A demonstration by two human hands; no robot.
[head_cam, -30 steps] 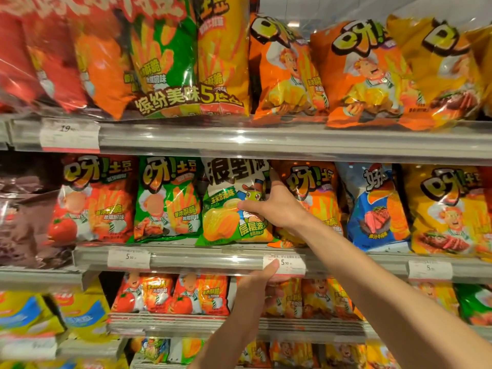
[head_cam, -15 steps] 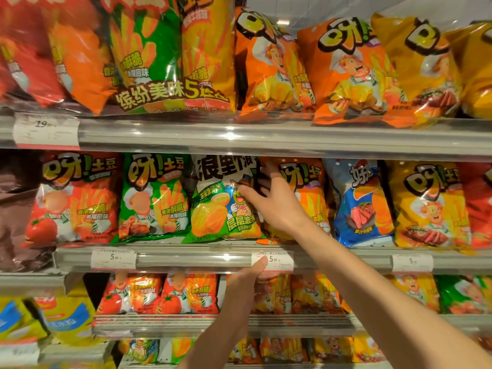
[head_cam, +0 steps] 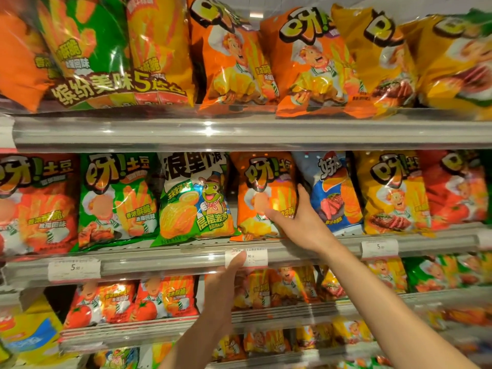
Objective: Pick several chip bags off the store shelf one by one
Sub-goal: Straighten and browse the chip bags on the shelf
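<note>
An orange chip bag [head_cam: 262,179] stands upright on the middle shelf between a green-and-white bag [head_cam: 194,198] and a blue bag [head_cam: 335,190]. My right hand [head_cam: 300,225] grips the orange bag low on its right side, with the thumb across the front and the fingers wrapped around its right edge. My left hand [head_cam: 226,286] is raised below the shelf, holding nothing, its fingertips at the white price tag [head_cam: 255,258] on the shelf rail [head_cam: 159,259].
Rows of chip bags fill the shelves: a green bag [head_cam: 117,193] and a red bag [head_cam: 37,201] to the left, a yellow bag [head_cam: 391,190] to the right. Large orange bags [head_cam: 231,54] overhang the top shelf. Smaller bags crowd the lower shelves [head_cam: 165,299].
My right hand has moved right, from the gap beside the green-and-white bag to the right edge of the orange bag, and closed on it. My left hand stayed near the price tag.
</note>
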